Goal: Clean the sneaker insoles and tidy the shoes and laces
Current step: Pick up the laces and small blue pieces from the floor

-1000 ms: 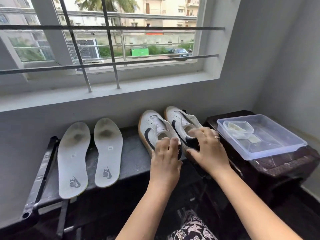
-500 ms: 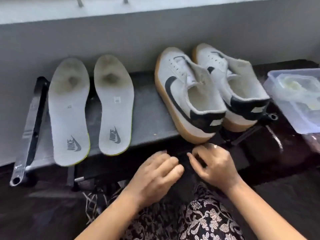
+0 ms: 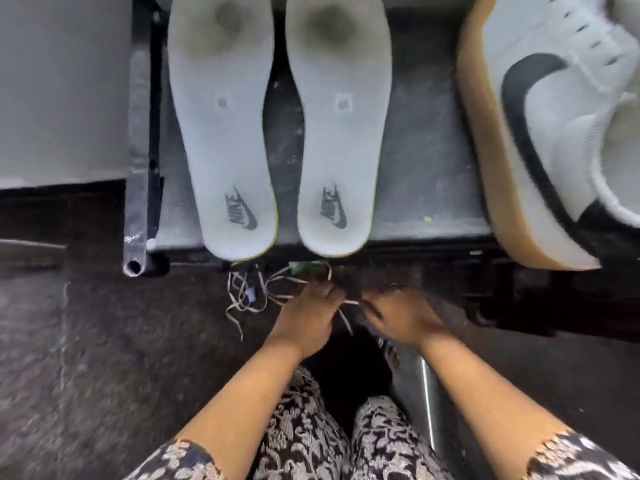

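Both insoles (image 3: 221,133) read "NIKE" w/ swoosh at the heel. They lie side by side on the counter (image 3: 422,150), dark dirt patches up front, w/ a white sneaker (image 3: 554,133) (black swoosh, tan sole) to their right. Laces (image 3: 249,292) lie tangled on the floor (image 3: 104,341) below the counter edge. Left hand (image 3: 304,320) & right hand (image 3: 398,313) are on them, too blurred to tell if they grip.

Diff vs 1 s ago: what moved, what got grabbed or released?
Both hands lifted off the sneakers and dropped below the shelf edge. The left hand and right hand now appear to pinch a strand of the laces on the floor. The insoles and sneakers stayed put on the shelf.
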